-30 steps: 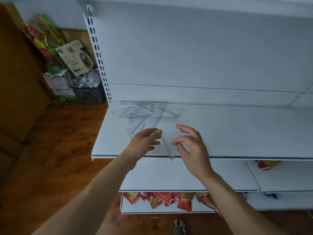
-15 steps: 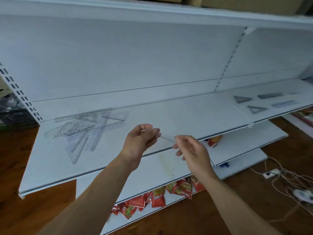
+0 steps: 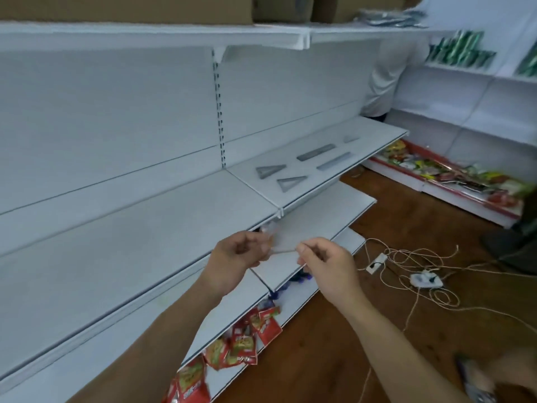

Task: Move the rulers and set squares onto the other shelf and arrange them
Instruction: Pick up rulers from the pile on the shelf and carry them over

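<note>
Both hands up in front of the shelving, low centre of view.
- Left hand (image 3: pixel 236 258): fingers curled in, pinching the left end of a clear plastic piece (image 3: pixel 283 242).
- Right hand (image 3: pixel 327 264): thumb and forefinger closed on the piece's right end, other fingers folded.
- The piece spans the gap between the hands, off any surface. It is see-through and faint, so I cannot tell whether it is a ruler or a set square.

Right shelf section (image 3: pixel 380 132), at about 1 o'clock from the hands, well apart from them:
- Two grey set squares (image 3: pixel 270 171) lie flat side by side at its near end.
- Two rulers (image 3: pixel 316 152) lie parallel past them, toward 2 o'clock.
- A small triangle (image 3: pixel 351 138) lies farthest along.

Left shelf section (image 3: pixel 116 242), at 9 o'clock from the hands.

Red snack packets (image 3: pixel 241 344) on the bottom tier at 6 o'clock. Tangled cords (image 3: pixel 406 266) on the wooden floor at 3 o'clock.
</note>
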`<state>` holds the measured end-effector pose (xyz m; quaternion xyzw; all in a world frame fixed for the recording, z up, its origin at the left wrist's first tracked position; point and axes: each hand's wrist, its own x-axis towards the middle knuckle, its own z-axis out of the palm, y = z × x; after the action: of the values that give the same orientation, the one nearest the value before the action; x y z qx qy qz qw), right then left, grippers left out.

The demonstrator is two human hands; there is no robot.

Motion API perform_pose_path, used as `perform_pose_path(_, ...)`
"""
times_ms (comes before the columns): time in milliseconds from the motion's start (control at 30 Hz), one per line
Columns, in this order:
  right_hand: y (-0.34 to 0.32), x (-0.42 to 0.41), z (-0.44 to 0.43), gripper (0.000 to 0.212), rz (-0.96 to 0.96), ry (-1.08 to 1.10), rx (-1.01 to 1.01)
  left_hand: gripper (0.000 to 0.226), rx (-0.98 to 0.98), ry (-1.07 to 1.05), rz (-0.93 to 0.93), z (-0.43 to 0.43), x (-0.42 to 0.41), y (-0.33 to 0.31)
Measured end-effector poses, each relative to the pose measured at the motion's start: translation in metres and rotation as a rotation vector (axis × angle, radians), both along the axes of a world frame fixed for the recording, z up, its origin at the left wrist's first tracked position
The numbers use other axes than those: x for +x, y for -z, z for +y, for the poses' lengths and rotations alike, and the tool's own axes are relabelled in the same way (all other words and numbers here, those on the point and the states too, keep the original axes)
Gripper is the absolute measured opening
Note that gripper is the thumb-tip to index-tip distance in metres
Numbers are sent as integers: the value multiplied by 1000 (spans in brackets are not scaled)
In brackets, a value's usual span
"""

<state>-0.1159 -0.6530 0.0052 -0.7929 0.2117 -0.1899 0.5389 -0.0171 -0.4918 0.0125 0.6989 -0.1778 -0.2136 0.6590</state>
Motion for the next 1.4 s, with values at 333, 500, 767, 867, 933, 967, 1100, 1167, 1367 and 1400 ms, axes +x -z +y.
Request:
perform_pose_path(333,12,-8,-136,12,-19,193,106,16,25,77,-112,-158,7,7)
perform_pose_path(500,27,9,-199,13,19,250,133,17,28,117,-96,-226,32,21)
perform_pose_path(767,21,86,-339,13,39,244,89,18,10,174,-82,-370,119,21)
perform_pose_path(867,7,127,-392,12,13,235,73,14,-3,152,-90,-420,157,12)
perform_pose_path(933,2,153,-425,11,-6,221,65,12,-4,146,-119,-452,181,7)
perform_pose_path(967,2,163,-440,11,-12,218,70,12,-2,143,-125,-467,192,5)
perform_pose_path(1100,5,193,-488,12,-19,204,93,17,-9,120,-124,-513,221,5)
perform_pose_path(1167,5,211,-509,11,-36,182,95,16,10,97,-131,-531,233,7)
perform_pose_path(1367,14,281,-571,12,-77,40,92,20,28,-66,-110,-577,275,16)
perform_pose_path(1400,17,294,-581,13,-84,0,85,20,35,-97,-108,-585,282,19)
